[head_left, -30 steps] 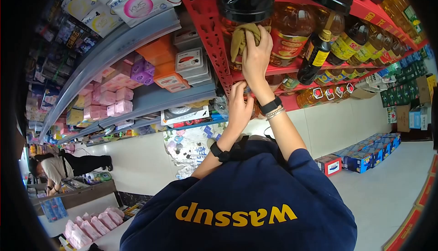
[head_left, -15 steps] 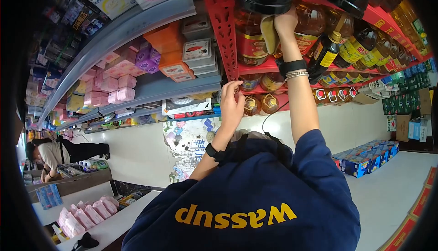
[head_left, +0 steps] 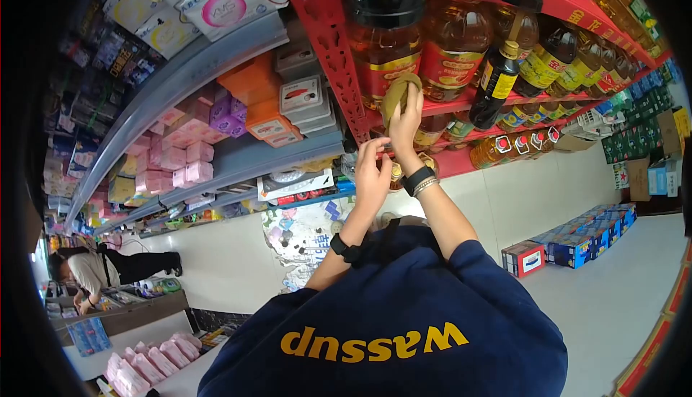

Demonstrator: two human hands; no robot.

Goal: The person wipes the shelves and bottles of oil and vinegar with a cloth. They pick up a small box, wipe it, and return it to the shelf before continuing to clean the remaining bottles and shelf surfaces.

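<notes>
An olive-coloured cloth (head_left: 401, 94) is in my right hand (head_left: 409, 121), pressed under its fingers at the front edge of the red shelf (head_left: 461, 103). Right behind the cloth stands a large oil bottle (head_left: 382, 62) with a red and gold label, and a similar oil bottle (head_left: 455, 51) is beside it. My left hand (head_left: 372, 172) is just left of and below the right one, near the foot of the perforated red upright (head_left: 333, 43). Its fingers are loosely bent and apart, with nothing in them.
A dark sauce bottle (head_left: 496, 83) stands at the shelf front on the right. Grey shelves at left hold pink tissue packs (head_left: 173, 159) and orange boxes (head_left: 274, 123). Blue cartons (head_left: 577, 242) line the floor. Another person (head_left: 90, 274) bends over a counter at far left.
My right hand has come down and left with the cloth, out from between the bottles to the shelf's front edge. My left hand stays nearly in place. The view has shifted slightly.
</notes>
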